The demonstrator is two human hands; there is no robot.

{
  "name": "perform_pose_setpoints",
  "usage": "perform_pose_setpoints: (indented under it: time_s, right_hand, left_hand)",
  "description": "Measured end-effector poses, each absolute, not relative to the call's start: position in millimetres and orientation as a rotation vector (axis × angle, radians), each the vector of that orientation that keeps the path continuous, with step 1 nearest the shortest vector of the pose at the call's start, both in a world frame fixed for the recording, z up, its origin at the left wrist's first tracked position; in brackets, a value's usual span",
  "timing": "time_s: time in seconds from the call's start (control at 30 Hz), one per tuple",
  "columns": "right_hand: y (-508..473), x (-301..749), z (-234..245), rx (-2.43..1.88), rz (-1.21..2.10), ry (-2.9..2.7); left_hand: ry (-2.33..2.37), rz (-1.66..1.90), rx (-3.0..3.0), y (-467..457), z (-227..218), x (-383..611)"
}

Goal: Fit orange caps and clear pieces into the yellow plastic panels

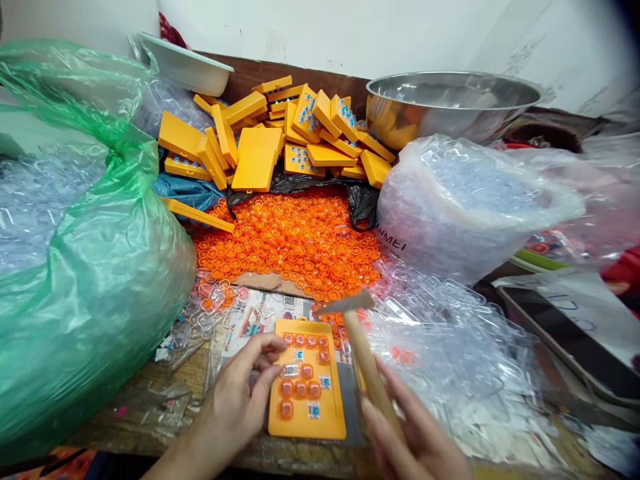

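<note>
A flat yellow-orange plastic case [327, 420] lies on the bench before me, set with several orange square caps [301, 389] and small blue-patterned pieces [314, 410]. My left hand [245, 380] rests at the case's left edge. Its thumb and index finger are curled but apart, the thumb tip at a clear oblong cap [291, 371] on the case. To the right, my right hand [410, 427] is closed round the wooden handle of a hammer [367, 353], slightly blurred. The metal head is raised beyond the case's upper right corner.
Orange rings [300, 240] are heaped behind the case, below a pile of yellow cases [257, 157]. A green bag [115, 293] bulges at left. At right are clear plastic pieces [450, 333], a white bag [440, 220], a steel bowl [400, 120] and a phone [570, 333].
</note>
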State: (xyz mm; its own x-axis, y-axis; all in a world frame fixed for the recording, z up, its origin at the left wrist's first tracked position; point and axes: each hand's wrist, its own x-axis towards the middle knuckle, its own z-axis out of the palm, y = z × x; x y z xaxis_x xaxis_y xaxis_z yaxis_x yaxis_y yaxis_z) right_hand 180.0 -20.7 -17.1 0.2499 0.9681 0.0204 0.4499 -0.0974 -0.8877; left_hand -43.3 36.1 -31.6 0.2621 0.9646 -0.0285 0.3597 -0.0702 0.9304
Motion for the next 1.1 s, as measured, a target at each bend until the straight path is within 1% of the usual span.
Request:
perform_pose_setpoints:
  time_s: [0.07,0.1,0.27,0.4,0.47,0.53,0.67,0.77,0.8,0.87,0.93,1.03,1.1]
  right_hand:
    - [21.8,184.8,-1.8,-1.738,0.889,-1.295]
    - [46.7,187.4,4.4,-1.717,0.880,-1.326]
    - [168.6,192.3,12.3,-1.699,0.636,-1.404]
    - [226.4,188.1,9.4,-1.705,0.407,-1.494]
    - [236.0,185.7,13.2,-1.690,0.340,-1.557]
    - [228.6,183.0,21.6,-1.645,0.300,-1.621]
    - [155.7,174.8,39.1,-1.481,0.291,-1.701]
    - [75.0,166.0,30.9,-1.442,0.384,-1.636]
    - [51.6,162.5,22.9,-1.473,0.485,-1.569]
    - [17.4,154.4,2.8,-1.487,0.991,-1.116]
    - [1.3,145.3,-16.7,-1.343,1.282,-0.729]
    - [-1.8,131.4,-34.4,-1.190,1.416,-0.421]
    - [-0.8,123.4,-38.5,-1.160,1.457,-0.381]
  left_hand:
    - [1.294,0.769,1.558,34.6,-26.5,-45.3]
    - [1.295,0.709,1.575,34.8,-23.8,-46.6]
    - [1.109,0.262,1.896,48.2,-14.8,-48.4]
    - [1.073,0.057,2.015,63.1,-15.0,-41.5]
    - [1.078,0.019,2.030,66.9,-16.1,-38.9]
    - [1.064,0.059,2.063,66.6,-17.4,-38.6]
    - [1.010,0.315,2.195,55.2,-19.1,-42.8]
    - [0.988,0.531,2.318,43.5,-19.0,-47.0]
    - [0.975,0.577,2.354,40.2,-18.9,-48.4]
    - [0.940,0.636,2.395,34.8,-18.9,-51.2]
    - [0.898,0.661,2.378,30.8,-19.7,-52.9]
    - [0.896,0.846,2.057,26.3,-20.9,-50.1]
    - [0.958,1.033,1.541,24.5,-19.0,-44.8]
